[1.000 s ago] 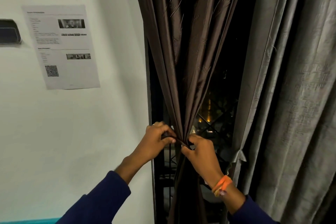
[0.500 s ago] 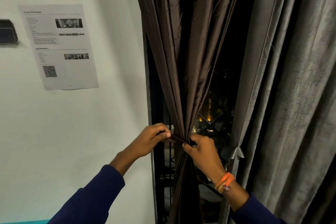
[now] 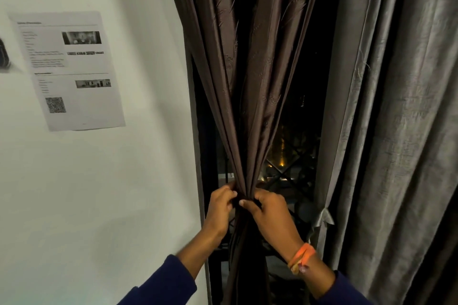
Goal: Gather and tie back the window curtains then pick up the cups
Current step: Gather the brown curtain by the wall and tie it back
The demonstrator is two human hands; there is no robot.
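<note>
navy sleeves, orange wristband

Dark brown curtain gathered into tight bunch beside window edge, grey curtain hanging loose

Head view looks forward, close upon curtain.

printed paper sheet with small photos and a qr code, fixed to the white wall, up and well left of the hands. dark object at the far left edge, kind unclear. night window with diagonal grille and orange lights, just above the hands.
</note>
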